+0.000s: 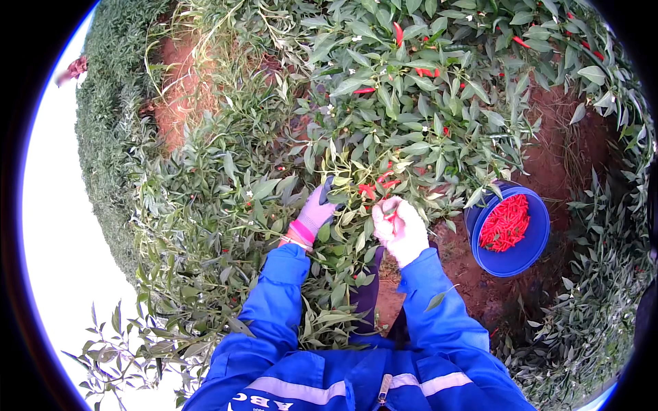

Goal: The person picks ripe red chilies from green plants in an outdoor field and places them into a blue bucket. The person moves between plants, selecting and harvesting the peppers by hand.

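My left hand point(314, 209), in a lilac and grey glove with a pink cuff, reaches into the leaves of a chili pepper plant point(354, 174). Foliage hides part of its fingers, so its grip cannot be made out. My right hand point(403, 228), in a white glove, is curled around picked red chilies point(393, 220) that show between thumb and fingers. Just above it, a cluster of red chilies point(367, 191) hangs on the plant. To the right, a blue bucket point(537, 231), tilted in view, holds a heap of red chilies point(504, 226).
Dense chili plants point(390, 103) with red pods and small white flowers fill the top. Reddish bare soil point(555, 138) runs along the right, between rows. More foliage point(591, 318) stands beyond the bucket. A loose leaf point(437, 299) lies on my right sleeve.
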A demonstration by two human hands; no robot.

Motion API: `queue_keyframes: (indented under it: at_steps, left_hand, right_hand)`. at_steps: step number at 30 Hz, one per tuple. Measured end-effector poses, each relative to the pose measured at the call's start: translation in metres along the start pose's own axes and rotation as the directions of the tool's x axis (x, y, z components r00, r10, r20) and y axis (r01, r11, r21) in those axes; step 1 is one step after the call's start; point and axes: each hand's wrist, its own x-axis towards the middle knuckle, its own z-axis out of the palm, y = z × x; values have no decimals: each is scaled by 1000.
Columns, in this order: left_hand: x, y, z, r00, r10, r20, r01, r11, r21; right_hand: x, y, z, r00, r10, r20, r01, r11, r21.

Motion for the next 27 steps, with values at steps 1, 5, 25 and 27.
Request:
queue_keyframes:
  at_steps: [1, 5, 25, 27]
  left_hand:
    - [1, -9, -2, 1000, 24, -13, -24, 1000, -3]
    - [1, -24, -2, 995, 70, -67, -64, 994, 91]
    - [-12, 0, -2, 1000, 9, 21, -15, 950, 313]
    - [-19, 2, 1, 998, 33, 53, -44, 978, 204]
  right_hand:
    - [-6, -1, 0, 998, 6, -61, -11, 997, -73]
    - [-31, -10, -4, 979, -143, -144, 82, 927, -365]
    - [4, 4, 5, 977, -146, -154, 78, 921, -382]
    - [-2, 13, 4, 950, -204, -235, 151, 963, -225]
